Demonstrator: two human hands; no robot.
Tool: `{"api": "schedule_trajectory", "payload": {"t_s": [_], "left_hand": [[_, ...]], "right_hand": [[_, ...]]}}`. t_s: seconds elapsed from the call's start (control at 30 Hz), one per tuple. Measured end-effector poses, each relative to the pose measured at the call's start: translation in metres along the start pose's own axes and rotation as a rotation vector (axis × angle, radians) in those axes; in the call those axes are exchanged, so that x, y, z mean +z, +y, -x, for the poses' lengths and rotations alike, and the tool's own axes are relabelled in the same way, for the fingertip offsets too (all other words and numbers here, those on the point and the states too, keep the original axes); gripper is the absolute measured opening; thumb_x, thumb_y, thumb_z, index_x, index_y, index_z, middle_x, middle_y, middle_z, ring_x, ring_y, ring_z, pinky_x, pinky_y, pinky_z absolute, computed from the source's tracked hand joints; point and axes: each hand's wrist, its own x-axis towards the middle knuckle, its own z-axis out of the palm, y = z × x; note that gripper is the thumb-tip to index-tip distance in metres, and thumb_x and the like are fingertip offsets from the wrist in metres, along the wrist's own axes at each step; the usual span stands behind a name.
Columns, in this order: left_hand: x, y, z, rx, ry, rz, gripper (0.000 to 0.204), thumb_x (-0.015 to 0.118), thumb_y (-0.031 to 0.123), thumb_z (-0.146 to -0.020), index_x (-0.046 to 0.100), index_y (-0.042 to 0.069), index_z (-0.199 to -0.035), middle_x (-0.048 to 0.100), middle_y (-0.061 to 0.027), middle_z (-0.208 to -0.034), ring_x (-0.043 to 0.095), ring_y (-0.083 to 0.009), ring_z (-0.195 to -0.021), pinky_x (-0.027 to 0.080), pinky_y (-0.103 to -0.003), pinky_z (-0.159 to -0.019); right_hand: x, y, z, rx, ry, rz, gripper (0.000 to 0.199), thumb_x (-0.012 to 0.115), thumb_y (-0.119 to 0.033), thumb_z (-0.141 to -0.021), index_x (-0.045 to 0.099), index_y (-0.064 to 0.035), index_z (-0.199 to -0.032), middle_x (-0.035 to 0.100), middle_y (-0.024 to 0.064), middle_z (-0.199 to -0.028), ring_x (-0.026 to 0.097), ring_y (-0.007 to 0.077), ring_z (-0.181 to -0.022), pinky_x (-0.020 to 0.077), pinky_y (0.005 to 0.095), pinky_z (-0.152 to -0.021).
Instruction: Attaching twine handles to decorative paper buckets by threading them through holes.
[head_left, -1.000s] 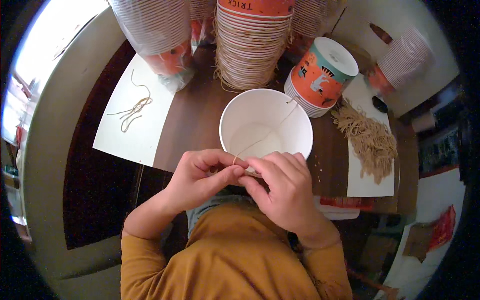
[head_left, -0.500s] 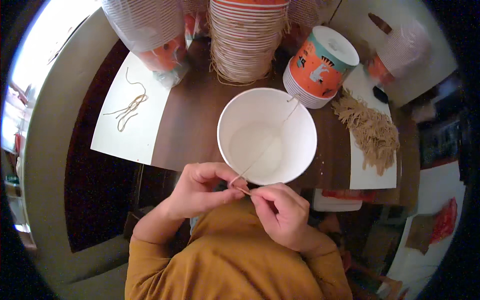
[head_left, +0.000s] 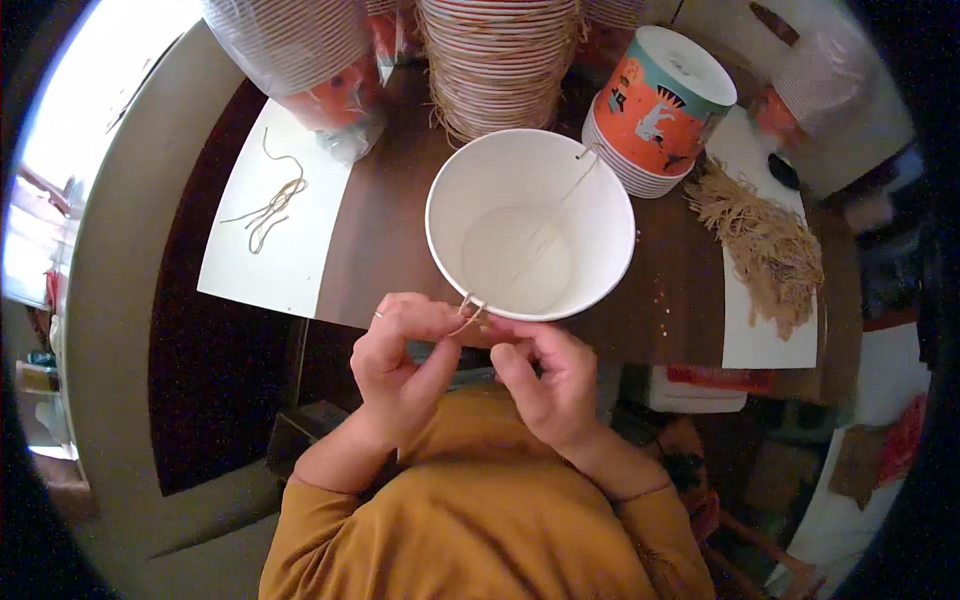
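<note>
A white paper bucket (head_left: 478, 195) stands tilted, its mouth facing me. A thin tan cord (head_left: 578, 188) threads through a hole at its far right rim and runs inside toward the near rim. At the near rim the cord makes a small loop (head_left: 467, 318). My left hand (head_left: 405, 350) pinches this loop between thumb and fingers, close against the rim. My right hand (head_left: 550, 375) is beside it, fingers reaching under the rim near the cord, thumb lifted apart from them; nothing shows in its grasp.
Behind the bucket rises a tall stack of buckets (head_left: 497, 75) with cords; a bagged stack (head_left: 300, 60) stands left. An orange and teal upside-down stack (head_left: 655, 110) is at right. Loose cords (head_left: 265, 215) lie on white board at left, a tan cord bundle (head_left: 765, 250) at right.
Both hands have moved the cord up to the bucket's near rim, where it now forms a loop. My right thumb has lifted away from the cord. The inside stretch of cord hangs slacker.
</note>
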Motion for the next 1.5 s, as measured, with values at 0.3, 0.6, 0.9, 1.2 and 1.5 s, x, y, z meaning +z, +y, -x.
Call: {"api": "schedule_trajectory", "payload": {"t_s": [0.3, 0.6, 0.9, 1.2, 1.5], "left_hand": [[-0.006, 0.016, -0.012, -0.367, -0.052, 0.214, 0.015, 0.064, -0.011, -0.074, 0.060, -0.002, -0.085, 0.064, -0.0090, -0.086, 0.060, -0.0158, -0.083, 0.048, -0.025, -0.073], [0.000, -0.018, -0.012, 0.153, 0.163, -0.164, 0.022, 0.065, -0.011, -0.069, 0.062, 0.002, -0.086, 0.065, -0.0109, -0.087, 0.062, -0.0205, -0.082, 0.049, -0.027, -0.071], [0.003, -0.002, -0.021, -0.504, 0.205, 0.261, 0.009, 0.065, -0.004, -0.079, 0.060, -0.001, -0.086, 0.066, -0.0115, -0.085, 0.064, -0.0184, -0.075, 0.051, -0.026, -0.072], [-0.001, -0.011, -0.025, -0.769, 0.158, 0.978, 0.005, 0.059, -0.002, -0.084, 0.056, 0.000, -0.087, 0.064, -0.0110, -0.083, 0.063, -0.0174, -0.073, 0.052, -0.028, -0.068], [-0.004, -0.013, -0.020, -0.619, 0.208, 0.780, 0.008, 0.062, -0.003, -0.082, 0.056, 0.000, -0.086, 0.064, -0.0079, -0.084, 0.062, -0.0133, -0.075, 0.051, -0.025, -0.069]], "right_hand": [[0.015, 0.012, -0.009, 0.257, -0.030, -0.348, 0.013, 0.063, -0.012, -0.086, 0.064, 0.0001, -0.093, 0.064, -0.0012, -0.076, 0.056, 0.0051, -0.065, 0.0466, 0.0218, -0.058], [0.029, 0.022, -0.035, -0.495, 0.185, 0.435, 0.016, 0.068, -0.002, -0.075, 0.062, -0.0040, -0.089, 0.062, 0.0083, -0.076, 0.060, 0.0208, -0.061, 0.0488, 0.0305, -0.055], [0.028, 0.018, -0.048, -0.606, 0.214, 0.578, 0.015, 0.067, 0.000, -0.073, 0.062, -0.0044, -0.087, 0.061, 0.0081, -0.073, 0.060, 0.0257, -0.060, 0.0486, 0.0346, -0.054], [0.026, 0.017, -0.053, -0.364, 0.029, 0.415, 0.016, 0.061, -0.007, -0.081, 0.062, -0.0015, -0.096, 0.062, 0.0096, -0.080, 0.063, 0.0272, -0.068, 0.0504, 0.0342, -0.061], [0.035, 0.014, -0.057, 0.243, -0.145, -0.483, 0.018, 0.059, -0.012, -0.088, 0.067, 0.0016, -0.095, 0.068, 0.0047, -0.090, 0.061, 0.0091, -0.078, 0.0500, 0.0236, -0.071]]}}
